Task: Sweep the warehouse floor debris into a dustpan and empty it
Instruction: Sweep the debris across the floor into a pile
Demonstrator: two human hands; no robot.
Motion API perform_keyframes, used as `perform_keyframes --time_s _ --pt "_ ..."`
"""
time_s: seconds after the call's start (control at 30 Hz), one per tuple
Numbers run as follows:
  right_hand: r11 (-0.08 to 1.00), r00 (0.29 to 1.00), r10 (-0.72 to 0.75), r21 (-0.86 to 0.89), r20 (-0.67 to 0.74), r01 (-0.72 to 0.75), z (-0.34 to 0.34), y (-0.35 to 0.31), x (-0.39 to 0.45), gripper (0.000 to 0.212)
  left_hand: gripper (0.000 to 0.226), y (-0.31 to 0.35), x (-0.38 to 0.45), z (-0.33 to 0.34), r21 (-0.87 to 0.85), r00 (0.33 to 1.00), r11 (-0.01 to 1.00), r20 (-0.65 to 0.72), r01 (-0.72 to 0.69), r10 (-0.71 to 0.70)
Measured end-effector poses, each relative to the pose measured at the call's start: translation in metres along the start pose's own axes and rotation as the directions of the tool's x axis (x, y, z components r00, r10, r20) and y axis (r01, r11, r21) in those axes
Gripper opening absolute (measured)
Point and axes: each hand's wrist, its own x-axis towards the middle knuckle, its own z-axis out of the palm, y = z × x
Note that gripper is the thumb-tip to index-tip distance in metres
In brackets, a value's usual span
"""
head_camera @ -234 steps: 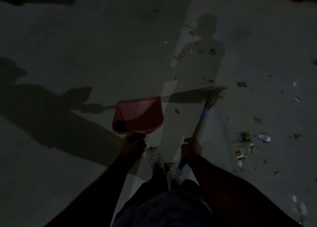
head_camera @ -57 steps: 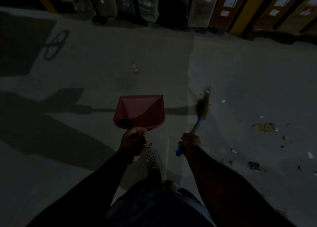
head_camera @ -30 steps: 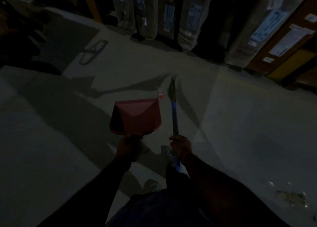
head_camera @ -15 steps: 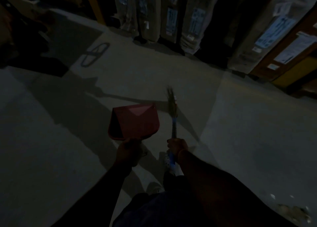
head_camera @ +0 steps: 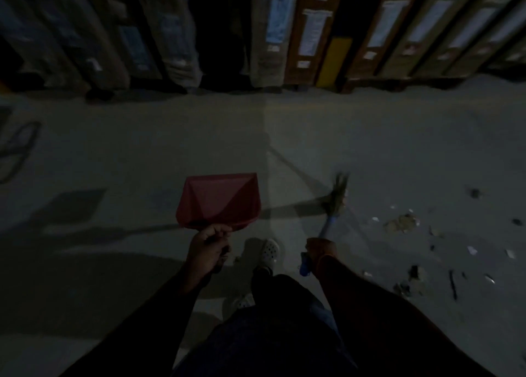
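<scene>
Left hand (head_camera: 206, 248) fingers curled round the handle of the red dustpan (head_camera: 219, 201), held above the floor (head_camera: 142, 154); small dark bit at its rear. Right hand (head_camera: 321, 250) grips the broom (head_camera: 333, 208). Debris (head_camera: 402, 222) lies scattered on the floor right of the broom.

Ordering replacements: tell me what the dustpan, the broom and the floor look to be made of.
Dustpan: probably moulded plastic, uniform red, thin smooth walls.
Broom: head of natural-looking fibre, straggly tan bristles; blue handle, plastic or coated metal, unclear.
Floor: looks like matt grey concrete, with a straight seam.
</scene>
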Motion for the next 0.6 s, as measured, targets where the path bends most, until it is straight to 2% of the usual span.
perform_keyframes --time_s 0.13,0.2,0.23,0.27,0.33,0.43,0.5,0.6 --pt "0.996 0.997 -0.070 0.045 -0.028 0.071 -0.053 0.018 -0.006 0.030 0.017 0.027 0.020 0.041 0.067 0.995 0.998 0.102 -0.013 0.006" --pt "0.992 0.998 -0.064 0.106 -0.008 0.065 -0.073 0.026 -0.003 0.024 0.017 0.040 0.030 0.065 0.104 0.990 0.994 0.143 -0.029 0.014" --pt "0.986 0.998 -0.049 0.155 -0.039 0.054 -0.077 0.025 0.000 0.019 0.017 0.045 0.035 0.079 0.127 0.987 0.991 0.161 -0.036 0.015" --pt "0.988 0.994 -0.038 0.144 -0.105 0.053 -0.078 0.025 0.004 0.014 0.019 0.048 0.038 0.087 0.149 0.985 0.988 0.171 -0.036 0.010" --pt "0.994 0.974 -0.027 0.097 -0.227 0.050 -0.088 0.018 0.021 0.017 0.022 0.056 0.051 0.117 0.201 0.977 0.979 0.212 -0.044 0.000" --pt "0.979 0.988 -0.077 0.177 -0.136 0.100 -0.107 -0.009 0.036 0.015 0.026 0.069 0.071 0.164 0.282 0.961 0.956 0.277 -0.079 -0.002" --pt "0.969 0.995 -0.011 0.246 -0.097 0.035 -0.120 -0.025 0.048 0.017 0.028 0.081 0.082 0.197 0.329 0.944 0.938 0.329 -0.111 -0.003" --pt "0.990 0.989 0.066 0.135 -0.132 -0.049 -0.134 -0.036 0.067 0.015 0.026 0.097 0.095 0.242 0.345 0.920 0.927 0.392 -0.145 -0.002"
